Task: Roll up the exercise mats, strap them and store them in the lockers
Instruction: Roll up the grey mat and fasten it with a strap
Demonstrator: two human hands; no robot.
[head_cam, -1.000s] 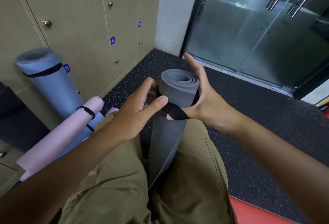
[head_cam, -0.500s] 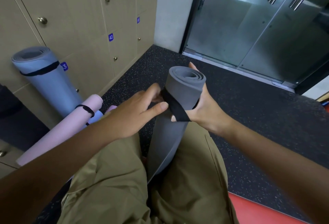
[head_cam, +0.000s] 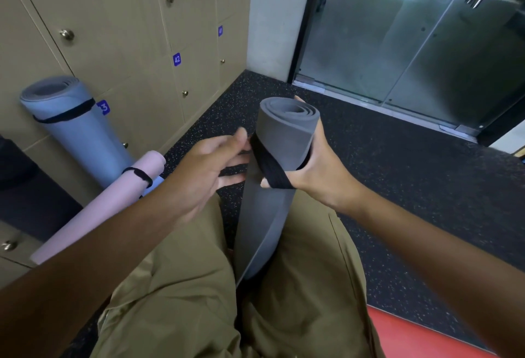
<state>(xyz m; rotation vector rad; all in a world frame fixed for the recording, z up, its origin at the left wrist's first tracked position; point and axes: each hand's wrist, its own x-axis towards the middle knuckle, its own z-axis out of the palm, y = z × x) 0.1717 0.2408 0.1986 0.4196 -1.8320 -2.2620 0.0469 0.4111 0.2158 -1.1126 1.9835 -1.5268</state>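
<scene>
Grey mat (head_cam: 287, 136), rolled tight, stands upright between my knees with its lower end down by my trousers (head_cam: 176, 295) and its top near chest height. My right hand (head_cam: 318, 164) grasps the roll from the far side, thumb pinning the black strap (head_cam: 270, 167) against the front of it. My left hand (head_cam: 210, 164) sits just beside the roll on the left with fingers extended toward the strap's loose side; whether the fingertips actually pinch the strap I cannot tell, since they meet it right at the roll's edge.

The step in hand looks like cinching the strap round the top of the roll. To do it well I should keep the right thumb pressed so the wrap does not slip, draw the free end snug with the left, and level the band, since it now runs slanted across the mat and could slide toward the end. The squeeze must hold, or the coil will spring loose.

Against the lockers (head_cam: 119, 30) lean a blue mat (head_cam: 76, 136) and a pink mat (head_cam: 96, 210), each already banded, so this grey one seems the last to bind before stowing.
</scene>
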